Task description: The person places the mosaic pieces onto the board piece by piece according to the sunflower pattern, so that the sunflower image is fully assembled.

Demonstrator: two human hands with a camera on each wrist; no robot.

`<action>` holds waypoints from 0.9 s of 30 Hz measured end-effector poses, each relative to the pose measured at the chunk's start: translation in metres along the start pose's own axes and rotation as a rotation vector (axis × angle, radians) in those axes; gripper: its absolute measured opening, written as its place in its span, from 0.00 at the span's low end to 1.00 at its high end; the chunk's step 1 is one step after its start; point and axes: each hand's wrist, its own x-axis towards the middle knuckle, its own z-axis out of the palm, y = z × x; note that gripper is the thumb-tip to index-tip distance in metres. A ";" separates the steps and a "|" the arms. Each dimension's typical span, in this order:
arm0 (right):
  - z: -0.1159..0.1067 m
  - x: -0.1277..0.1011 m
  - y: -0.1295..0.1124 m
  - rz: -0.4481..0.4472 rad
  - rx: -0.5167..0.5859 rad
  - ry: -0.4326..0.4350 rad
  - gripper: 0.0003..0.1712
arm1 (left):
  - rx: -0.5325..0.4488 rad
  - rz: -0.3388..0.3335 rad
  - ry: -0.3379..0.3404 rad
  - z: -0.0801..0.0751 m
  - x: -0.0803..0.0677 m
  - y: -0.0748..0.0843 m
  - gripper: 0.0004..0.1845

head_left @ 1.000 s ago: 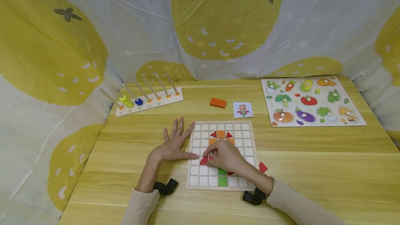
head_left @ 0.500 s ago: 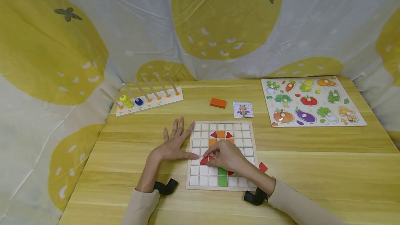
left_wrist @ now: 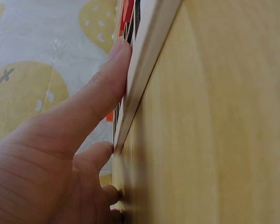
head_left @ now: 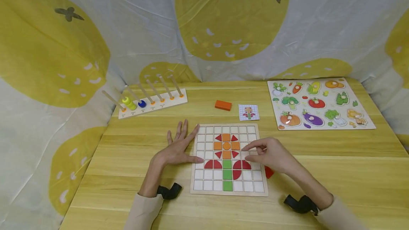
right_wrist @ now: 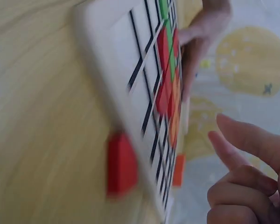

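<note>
Flower mosaic being laid out on the grid board (head_left: 228, 191); a loose red piece (head_left: 269, 172) lies unplaced on the worktop (head_left: 319, 173).

The board is steadied at its left edge by the left hand (head_left: 176, 151), laid flat with fingers spread and nothing grasped. The right hand (head_left: 267, 154) hovers over the board's right side, its grip loosely curled and empty, just above the red piece beside the board's right edge. The flower appears largely built; the step in hand seems to be fetching the next piece. A pinch on the red piece would likely be called for, checked against the pattern card (head_left: 249, 112).
</note>
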 end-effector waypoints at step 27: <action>-0.050 -0.026 0.066 0.094 0.013 -0.009 0.18 | 0.001 0.000 -0.002 0.000 0.000 0.001 0.64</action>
